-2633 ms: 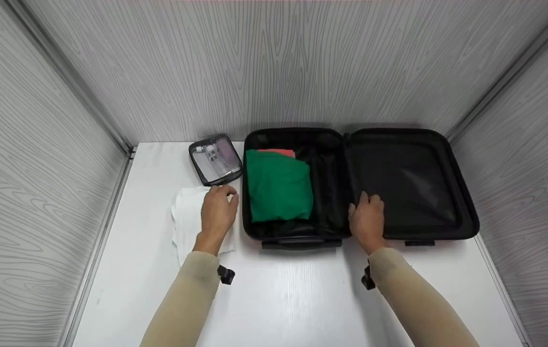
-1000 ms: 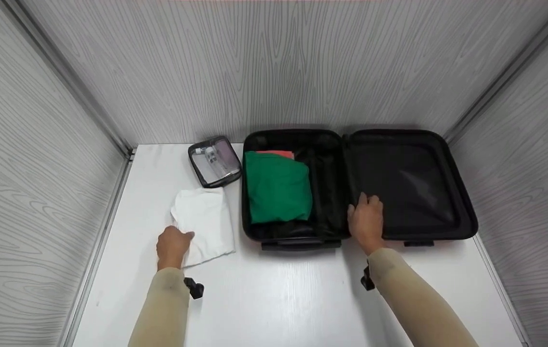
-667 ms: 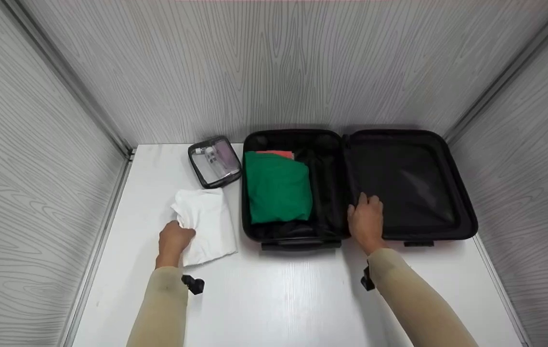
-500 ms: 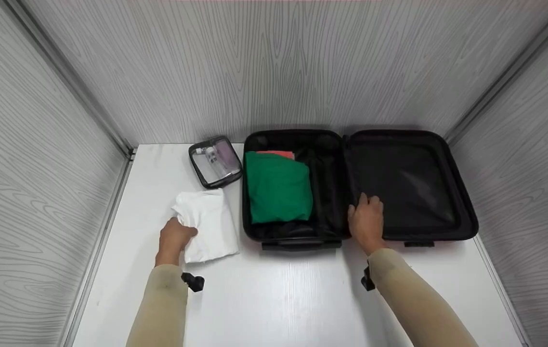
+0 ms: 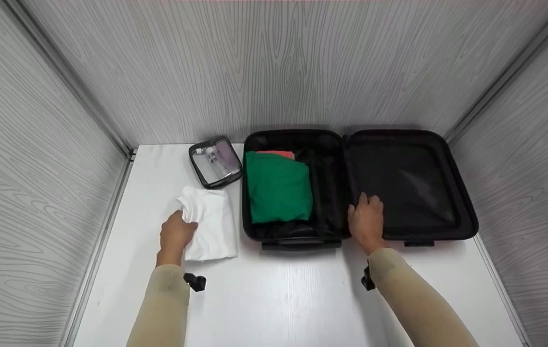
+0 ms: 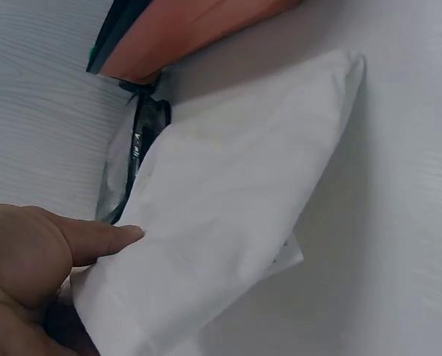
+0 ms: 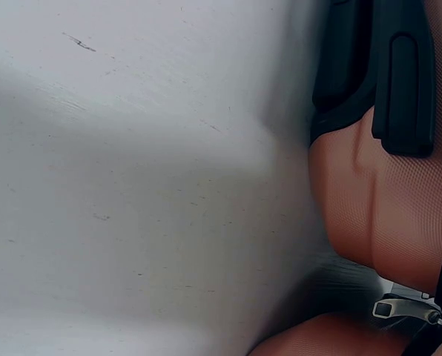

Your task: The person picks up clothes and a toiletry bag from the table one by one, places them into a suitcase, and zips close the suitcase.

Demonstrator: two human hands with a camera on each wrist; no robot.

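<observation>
My left hand (image 5: 176, 234) pinches the left edge of a folded white garment (image 5: 212, 229) on the white table. In the left wrist view the thumb (image 6: 106, 241) lies on top of the fabric, the other fingers are mostly hidden beneath, and the garment's held side is raised. My right hand (image 5: 366, 223) rests on an open suitcase (image 5: 301, 241), at the near rim by the hinge, its fingers reaching over the inside edge of the lid half. A folded green garment (image 5: 281, 188) lies in the left half, over a red one (image 5: 279, 154).
A clear pouch with black edging (image 5: 215, 161) holding small bottles stands beyond the white garment, close against the suitcase. The orange outer shell (image 7: 384, 200), black handle (image 7: 406, 96) and a zipper pull (image 7: 403, 308) show in the right wrist view. Grey wood-grain walls (image 5: 274, 67) enclose the table.
My left hand came back from near the pouch to the white garment's left edge, took hold of it and edged forward, lifting and turning it slightly. The right hand stayed in place.
</observation>
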